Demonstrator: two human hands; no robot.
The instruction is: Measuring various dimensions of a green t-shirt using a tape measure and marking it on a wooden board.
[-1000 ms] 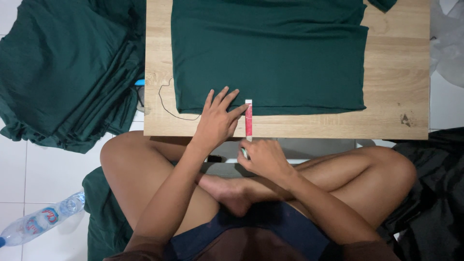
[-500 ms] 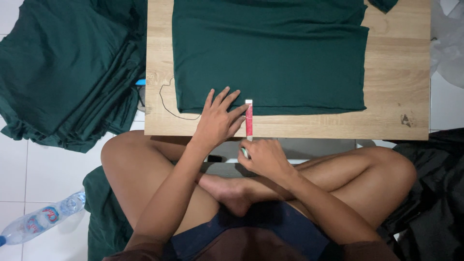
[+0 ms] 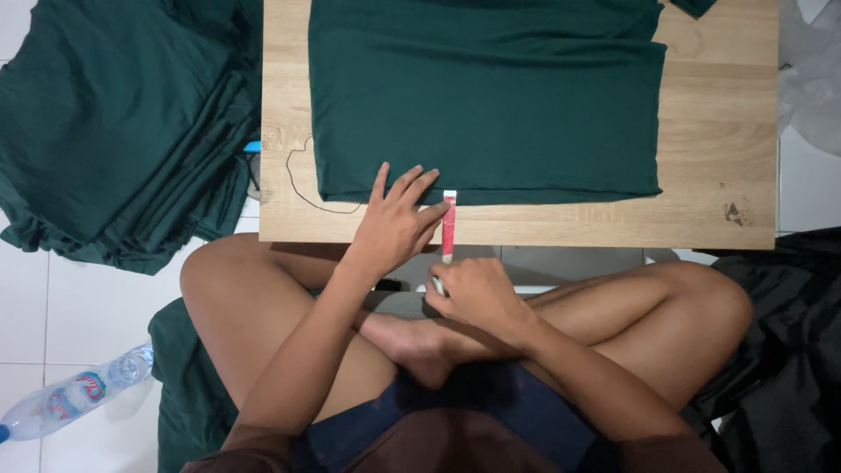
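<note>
Nearest: crossed bare legs on the floor.
Right hand [image 3: 473, 293]: fingers curled around the lower end of a slim red-and-white marker [image 3: 448, 226].
Left hand [image 3: 396, 219]: fingers spread flat on the dark green folded fabric [image 3: 486, 96] at its near edge.
Change: nothing has shifted since a second ago; both hands hold position.
Surface: light wooden tabletop [image 3: 710, 188].
Room: white tiles, clear plastic bottle [image 3: 70, 398], green cloth pile [image 3: 114, 123].

Even, soft indoor light; sharp focus, faint shadows.
</note>
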